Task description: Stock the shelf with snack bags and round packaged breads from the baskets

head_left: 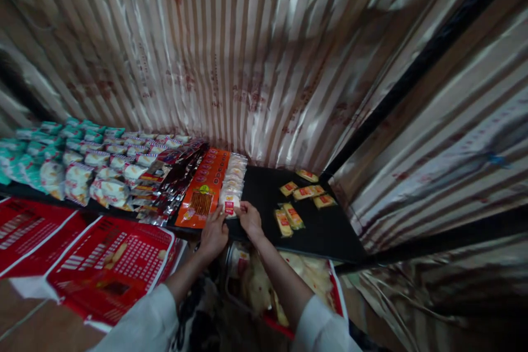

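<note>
My left hand (214, 232) and my right hand (250, 220) pinch the two sides of a small white snack packet (229, 206) with a red label. It lies at the front of a column of similar clear-wrapped packets (235, 171) on the black shelf (254, 184). Just left of that column lies a flat orange snack bag (201, 198) with a picture of brown sticks. To the right, several small yellow-wrapped packets (293, 215) lie loosely scattered.
Rows of white snack packets (109, 191) and green ones (31, 157) fill the left side, beside dark shiny bags (187, 168). Large red bags (109, 264) hang or lie below. A red-rimmed container (339, 291) of packets is under my arms. Striped curtain (256, 66) and dark posts (396, 93) enclose the shelf.
</note>
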`<action>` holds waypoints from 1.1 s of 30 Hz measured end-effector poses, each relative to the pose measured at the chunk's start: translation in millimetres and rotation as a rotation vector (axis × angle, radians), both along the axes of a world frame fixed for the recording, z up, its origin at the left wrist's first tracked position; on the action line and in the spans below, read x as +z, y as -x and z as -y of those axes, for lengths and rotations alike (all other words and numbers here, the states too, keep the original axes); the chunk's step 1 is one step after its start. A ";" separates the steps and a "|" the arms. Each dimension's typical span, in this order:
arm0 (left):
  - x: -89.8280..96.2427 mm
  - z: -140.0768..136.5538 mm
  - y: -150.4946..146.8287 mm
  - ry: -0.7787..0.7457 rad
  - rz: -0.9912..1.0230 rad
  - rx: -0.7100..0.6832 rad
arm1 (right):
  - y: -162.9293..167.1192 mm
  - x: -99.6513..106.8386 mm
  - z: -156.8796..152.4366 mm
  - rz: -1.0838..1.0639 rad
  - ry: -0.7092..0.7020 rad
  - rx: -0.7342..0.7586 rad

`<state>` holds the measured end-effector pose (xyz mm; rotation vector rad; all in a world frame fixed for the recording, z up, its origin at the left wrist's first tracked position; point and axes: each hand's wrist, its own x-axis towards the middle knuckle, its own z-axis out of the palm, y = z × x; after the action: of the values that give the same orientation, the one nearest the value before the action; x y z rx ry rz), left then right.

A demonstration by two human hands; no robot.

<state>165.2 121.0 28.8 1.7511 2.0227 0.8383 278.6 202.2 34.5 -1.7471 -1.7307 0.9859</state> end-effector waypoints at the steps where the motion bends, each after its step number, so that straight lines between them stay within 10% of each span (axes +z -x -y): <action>1: -0.6 -0.8 0.0 0.009 -0.015 -0.007 | 0.8 0.8 0.1 0.024 0.003 0.005; 16: -5.3 -1.2 -2.7 -0.085 -0.183 -0.015 | 1.2 -6.3 14.3 -0.022 -0.141 -0.014; 24: -13.1 30.2 -33.8 -0.321 -0.094 -0.120 | -57.3 -21.4 28.5 -0.067 -0.339 0.000; 33: -41.4 81.0 -73.5 -0.184 0.124 -0.339 | -124.3 -20.4 -4.6 -0.047 -0.371 -0.063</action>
<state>238.7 40.0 -12.6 2.0104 1.5522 1.0143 402.9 206.9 14.0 -1.5161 -1.6907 0.6250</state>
